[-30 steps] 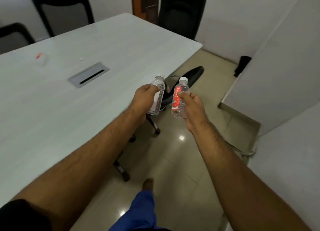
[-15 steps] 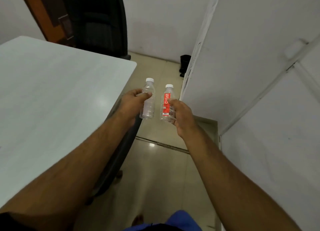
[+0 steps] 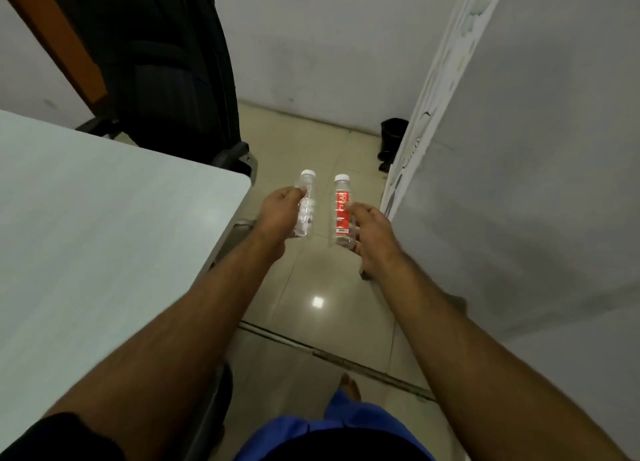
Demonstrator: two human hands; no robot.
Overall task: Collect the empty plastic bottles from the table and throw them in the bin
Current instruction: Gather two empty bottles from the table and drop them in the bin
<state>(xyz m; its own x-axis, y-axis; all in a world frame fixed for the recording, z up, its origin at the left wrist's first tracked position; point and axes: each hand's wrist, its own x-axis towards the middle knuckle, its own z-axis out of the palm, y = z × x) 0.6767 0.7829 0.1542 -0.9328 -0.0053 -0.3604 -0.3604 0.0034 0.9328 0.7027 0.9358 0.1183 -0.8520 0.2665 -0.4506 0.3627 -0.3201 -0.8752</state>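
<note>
I hold two small clear plastic bottles with white caps upright in front of me, over the tiled floor. My left hand (image 3: 280, 215) grips the plain clear bottle (image 3: 307, 201). My right hand (image 3: 372, 234) grips the bottle with the red label (image 3: 342, 211). The two bottles stand side by side, a short gap apart. The grey-white table (image 3: 104, 225) lies to my left, its corner close to my left hand. A small black bin (image 3: 393, 140) stands on the floor ahead, against the back wall and partly hidden by the white partition.
A black high-backed office chair (image 3: 180, 73) stands at the table's far end. A white partition wall (image 3: 519, 149) runs along my right side, leaving a narrow tiled passage (image 3: 318, 305) between it and the table. My bare foot and blue trousers show at the bottom.
I have turned away from the table and walked forward along the passage. The table has slid to the left, the black bin has come closer. Both hands still hold their bottles.
</note>
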